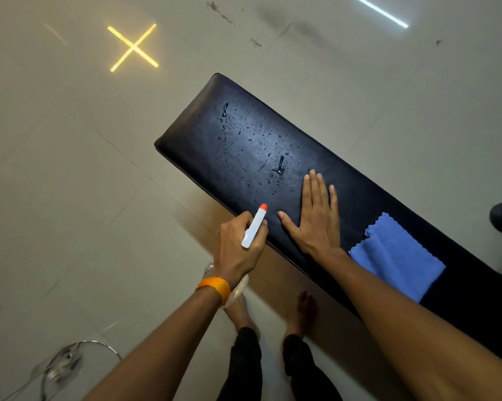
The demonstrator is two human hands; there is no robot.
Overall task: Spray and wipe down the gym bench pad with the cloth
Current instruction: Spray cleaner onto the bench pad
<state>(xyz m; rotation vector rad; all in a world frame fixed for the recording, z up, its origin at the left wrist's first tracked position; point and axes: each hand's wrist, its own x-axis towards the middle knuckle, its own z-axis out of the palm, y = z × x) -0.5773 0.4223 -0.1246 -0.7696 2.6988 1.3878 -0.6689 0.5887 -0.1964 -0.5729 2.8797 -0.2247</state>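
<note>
Many droplets bead the black bench pad.

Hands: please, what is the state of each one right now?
Left hand: closed around the spray bottle.
Right hand: open, flat on the bench pad, holding nothing; the blue cloth lies beside it.

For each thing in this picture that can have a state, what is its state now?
bench pad: wet with droplets at the far end, not yet wiped.
cloth: lying flat on the pad, not held.
spray bottle: gripped, nozzle aimed toward the pad.
left hand: closed around the spray bottle.
right hand: open, palm flat on the pad, fingers spread.
</note>
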